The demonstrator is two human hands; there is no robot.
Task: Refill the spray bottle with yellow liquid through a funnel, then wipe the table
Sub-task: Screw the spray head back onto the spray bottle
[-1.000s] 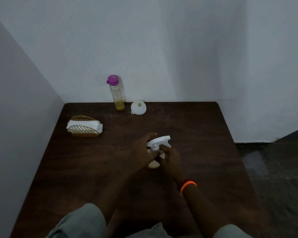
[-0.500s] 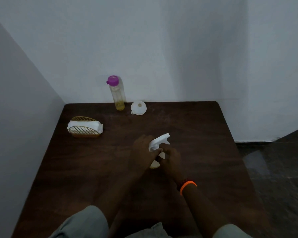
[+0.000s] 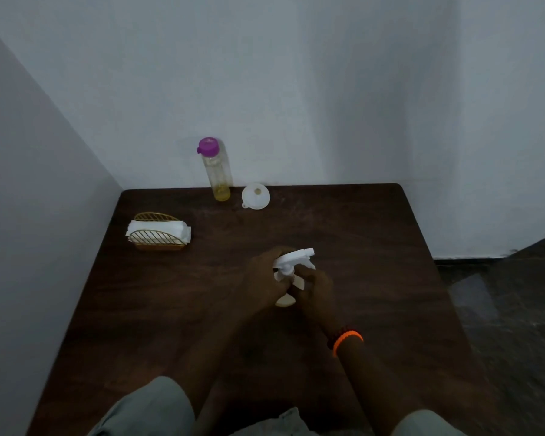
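Note:
A small spray bottle [image 3: 284, 299] with a white trigger head [image 3: 293, 259] stands at the middle of the dark wooden table [image 3: 375, 247]. My left hand [image 3: 261, 278] wraps its neck and head from the left. My right hand [image 3: 315, 286], with an orange band on its wrist, grips the bottle from the right; the bottle's body is mostly hidden between them. At the table's far edge stands a tall clear bottle [image 3: 216, 171] with a purple cap and a little yellow liquid at its bottom. A white funnel [image 3: 255, 196] lies just to its right.
A gold wire holder with white napkins [image 3: 158, 232] sits at the table's left side. Walls close off the back and left of the table. A dark floor [image 3: 510, 309] lies to the right.
The trigger head turned between my hands, its nozzle tilting up and then settling pointing right again. Both hands stayed on the spray bottle in the same spot.

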